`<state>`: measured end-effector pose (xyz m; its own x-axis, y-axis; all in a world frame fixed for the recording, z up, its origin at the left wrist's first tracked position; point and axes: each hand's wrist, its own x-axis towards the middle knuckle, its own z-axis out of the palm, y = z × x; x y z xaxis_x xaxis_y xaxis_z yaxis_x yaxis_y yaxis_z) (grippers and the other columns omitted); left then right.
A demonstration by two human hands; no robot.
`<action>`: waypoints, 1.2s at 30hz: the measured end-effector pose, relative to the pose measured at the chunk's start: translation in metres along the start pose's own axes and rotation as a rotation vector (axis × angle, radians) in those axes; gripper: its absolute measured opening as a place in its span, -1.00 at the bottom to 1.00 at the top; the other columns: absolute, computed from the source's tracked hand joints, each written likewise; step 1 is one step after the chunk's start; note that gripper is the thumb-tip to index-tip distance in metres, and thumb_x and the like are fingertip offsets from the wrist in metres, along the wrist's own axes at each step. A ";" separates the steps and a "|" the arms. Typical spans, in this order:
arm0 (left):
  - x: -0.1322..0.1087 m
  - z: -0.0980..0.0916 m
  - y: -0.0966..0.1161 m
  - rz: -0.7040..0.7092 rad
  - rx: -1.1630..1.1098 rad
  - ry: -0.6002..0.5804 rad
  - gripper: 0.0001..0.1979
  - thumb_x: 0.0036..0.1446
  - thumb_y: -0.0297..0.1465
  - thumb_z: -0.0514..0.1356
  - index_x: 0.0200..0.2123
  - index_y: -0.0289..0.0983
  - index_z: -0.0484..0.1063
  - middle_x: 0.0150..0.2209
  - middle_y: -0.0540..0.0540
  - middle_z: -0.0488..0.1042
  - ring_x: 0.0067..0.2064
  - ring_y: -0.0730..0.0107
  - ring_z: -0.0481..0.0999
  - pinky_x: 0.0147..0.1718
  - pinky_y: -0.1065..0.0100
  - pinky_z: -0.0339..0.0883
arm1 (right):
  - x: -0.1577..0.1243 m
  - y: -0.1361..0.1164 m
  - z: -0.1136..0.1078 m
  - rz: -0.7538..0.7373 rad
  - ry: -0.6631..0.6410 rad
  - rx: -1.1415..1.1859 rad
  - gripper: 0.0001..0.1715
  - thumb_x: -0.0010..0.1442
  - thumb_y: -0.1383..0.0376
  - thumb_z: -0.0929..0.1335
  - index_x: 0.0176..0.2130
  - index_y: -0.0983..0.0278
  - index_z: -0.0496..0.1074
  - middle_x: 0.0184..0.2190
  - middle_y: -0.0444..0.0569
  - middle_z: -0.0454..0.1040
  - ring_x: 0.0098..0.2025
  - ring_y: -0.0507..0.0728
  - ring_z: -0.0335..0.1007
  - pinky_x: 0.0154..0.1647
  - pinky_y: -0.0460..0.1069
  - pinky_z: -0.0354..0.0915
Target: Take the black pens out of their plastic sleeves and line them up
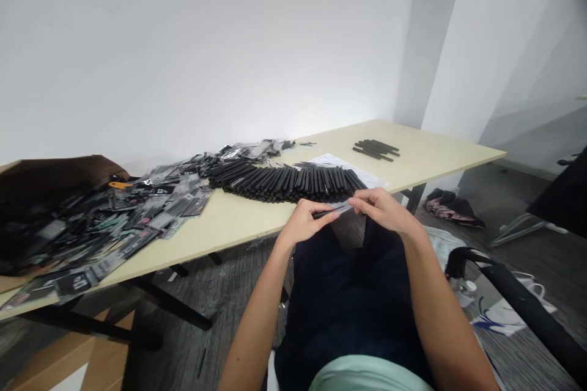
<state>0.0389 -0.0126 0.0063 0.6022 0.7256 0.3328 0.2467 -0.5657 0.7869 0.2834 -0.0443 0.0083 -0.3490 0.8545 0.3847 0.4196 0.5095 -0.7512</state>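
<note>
a: what's along the pale table (431,156), left to right?
b: a cardboard box (59,174) with dark contents, then a heap of plastic packets (137,220), then a long curved row of black sticks (288,183) lying side by side. a printed paper sheet (353,170) sits behind the row, with a small bundle of black sticks (376,149) further along.
a: and the hands?
b: close together, just off the table's edge. the left hand (300,223) is closed on a thin black stick (323,214), and the right hand (380,208) pinches a clear sleeve (342,209).
a: what makes this go well?
b: a fingertip hold, with stick and sleeve kept in line. at this size, i can't tell whether the stick is inside the sleeve.
</note>
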 end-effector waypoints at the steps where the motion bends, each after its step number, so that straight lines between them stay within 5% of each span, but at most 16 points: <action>1: 0.000 0.000 0.000 -0.002 0.001 -0.002 -0.65 0.27 -0.18 0.32 -0.06 -0.32 0.70 -0.17 -0.14 0.72 -0.21 0.16 0.68 -0.24 0.34 0.48 | 0.000 0.000 0.000 -0.010 0.033 -0.020 -0.49 0.41 0.01 0.32 -0.43 0.28 0.45 -0.51 -0.13 0.37 -0.43 0.05 0.18 -0.36 -0.02 0.10; 10: -0.001 0.000 0.003 0.025 -0.007 0.001 -0.67 0.29 -0.20 0.29 -0.04 -0.29 0.69 -0.10 -0.15 0.71 -0.09 0.13 0.68 -0.07 0.30 0.47 | 0.000 -0.001 0.000 0.020 0.052 0.008 -0.62 0.31 0.02 0.42 -0.30 0.26 0.65 -0.58 -0.16 0.37 -0.51 0.03 0.12 -0.46 -0.04 0.07; 15: 0.000 0.000 0.005 0.057 0.048 0.014 -0.69 0.33 -0.21 0.25 -0.13 -0.31 0.69 -0.17 -0.13 0.71 -0.15 0.20 0.65 -0.10 0.34 0.43 | 0.002 0.000 0.002 -0.019 0.107 0.031 -0.57 0.32 -0.02 0.41 -0.31 0.27 0.65 -0.46 -0.08 0.52 -0.43 0.07 0.29 -0.40 -0.04 0.18; 17: 0.000 -0.001 0.005 0.064 0.084 0.023 -0.69 0.35 -0.21 0.23 -0.19 -0.32 0.67 -0.24 -0.12 0.69 -0.21 0.25 0.62 -0.16 0.36 0.39 | 0.006 0.001 0.007 -0.031 0.339 0.102 -0.52 0.32 -0.05 0.40 -0.36 0.28 0.62 -0.50 -0.09 0.48 -0.46 0.06 0.29 -0.43 -0.05 0.17; 21: 0.000 0.000 0.005 0.072 0.114 0.017 -0.67 0.36 -0.21 0.21 -0.28 -0.33 0.65 -0.33 -0.08 0.64 -0.26 0.31 0.58 -0.22 0.39 0.34 | 0.020 0.002 0.021 -0.030 1.122 0.471 -0.38 0.34 -0.13 0.35 -0.51 0.27 0.40 -0.69 -0.25 0.09 -0.64 -0.04 -0.07 -0.61 -0.07 -0.11; 24: 0.000 0.001 0.005 0.072 0.106 0.008 -0.69 0.35 -0.22 0.22 -0.27 -0.33 0.65 -0.31 -0.08 0.65 -0.26 0.31 0.58 -0.23 0.39 0.33 | 0.028 0.002 0.029 -0.027 1.395 0.649 -0.35 0.32 -0.20 0.33 -0.51 0.24 0.29 -0.69 -0.28 0.05 -0.66 -0.06 -0.10 -0.65 -0.10 -0.14; 36: -0.001 0.002 0.003 0.073 0.113 -0.004 -0.71 0.31 -0.22 0.26 -0.21 -0.29 0.70 -0.24 -0.11 0.71 -0.21 0.19 0.65 -0.21 0.35 0.43 | 0.038 0.011 0.045 0.015 1.370 0.585 -0.35 0.35 -0.28 0.21 -0.42 0.18 0.22 -0.62 -0.25 0.16 -0.64 -0.03 0.07 -0.66 -0.08 0.05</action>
<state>0.0409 -0.0158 0.0075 0.6249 0.6793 0.3848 0.2862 -0.6579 0.6966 0.2369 -0.0111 -0.0097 0.8309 0.4562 0.3187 -0.0871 0.6723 -0.7352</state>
